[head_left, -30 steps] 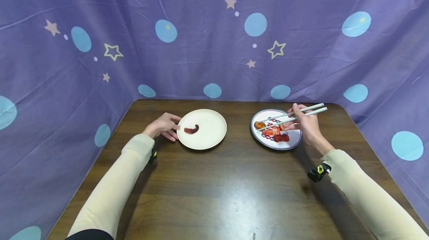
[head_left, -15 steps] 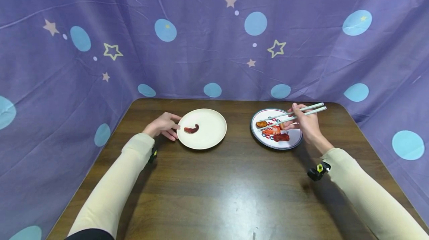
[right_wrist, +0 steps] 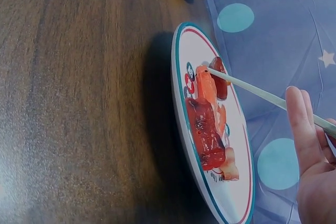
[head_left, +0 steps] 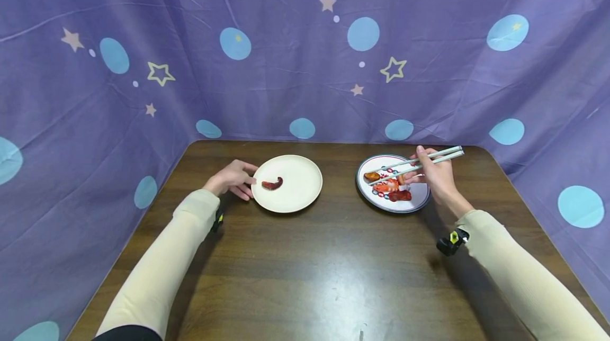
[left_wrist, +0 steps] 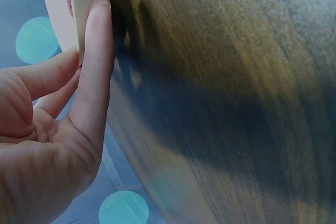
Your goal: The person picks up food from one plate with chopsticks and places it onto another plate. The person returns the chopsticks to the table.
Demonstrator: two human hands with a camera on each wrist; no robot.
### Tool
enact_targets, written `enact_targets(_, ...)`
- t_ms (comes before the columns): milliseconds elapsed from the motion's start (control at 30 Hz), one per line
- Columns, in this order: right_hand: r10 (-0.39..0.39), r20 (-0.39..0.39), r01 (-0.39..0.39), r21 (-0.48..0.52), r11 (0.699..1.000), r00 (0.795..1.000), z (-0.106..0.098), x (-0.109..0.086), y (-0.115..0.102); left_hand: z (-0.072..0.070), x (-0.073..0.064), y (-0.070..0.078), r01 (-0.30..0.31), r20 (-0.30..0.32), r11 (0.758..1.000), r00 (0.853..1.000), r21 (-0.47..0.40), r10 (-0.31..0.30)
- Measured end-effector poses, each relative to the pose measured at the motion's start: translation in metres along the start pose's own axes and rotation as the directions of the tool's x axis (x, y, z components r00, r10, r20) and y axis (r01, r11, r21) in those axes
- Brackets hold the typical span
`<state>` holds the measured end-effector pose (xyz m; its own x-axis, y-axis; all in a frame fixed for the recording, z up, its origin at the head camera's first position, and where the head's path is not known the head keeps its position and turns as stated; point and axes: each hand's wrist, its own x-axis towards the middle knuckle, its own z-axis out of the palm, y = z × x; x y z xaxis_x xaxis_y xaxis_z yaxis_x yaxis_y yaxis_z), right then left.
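Observation:
My left hand pinches the left rim of a cream plate; the left wrist view shows a finger along the rim's outer side. A dark red curved food piece lies on that plate. My right hand holds a pair of pale green chopsticks over a patterned white plate. Their tips are spread on either side of a brown oval food piece. Beside it lie an orange-red shrimp and a glossy dark red chunk. A small tan piece is near the chunk.
Both plates stand on a brown wooden table, towards its back edge, with a gap between them. A purple curtain with stars and blue dots hangs behind and at the sides. A black wrist camera sits below the right sleeve.
The chopstick tips have shifted slightly to the right, and the brown oval piece has moved a little the same way. My left hand and the cream plate stay in place.

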<state>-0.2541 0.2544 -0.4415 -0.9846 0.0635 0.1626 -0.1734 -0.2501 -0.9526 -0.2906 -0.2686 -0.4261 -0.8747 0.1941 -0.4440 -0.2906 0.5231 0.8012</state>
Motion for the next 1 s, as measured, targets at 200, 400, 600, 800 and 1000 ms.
enact_targets(200,0.007,-0.023,-0.008,-0.026,1.000,1.000,0.002,0.002,0.000,0.000,0.000,0.000,0.006,-0.003,1.000,1.000,0.007,-0.006)
enact_targets(400,0.004,-0.020,-0.005,-0.035,0.999,1.000,0.002,0.002,0.000,0.000,0.002,-0.001,0.006,-0.005,1.000,1.000,-0.004,-0.006)
enact_targets(600,0.009,0.015,-0.008,-0.013,1.000,1.000,0.000,0.002,-0.001,0.000,0.003,-0.002,0.006,-0.007,1.000,1.000,-0.008,-0.006)
enact_targets(800,0.001,0.056,-0.001,0.010,1.000,0.998,-0.007,0.004,0.002,-0.001,0.004,-0.002,0.005,-0.007,1.000,1.000,-0.002,-0.005)
enact_targets(1000,-0.032,0.118,0.029,0.026,0.999,0.992,-0.026,0.016,0.019,-0.001,0.004,-0.002,0.009,-0.003,1.000,1.000,0.000,-0.009)
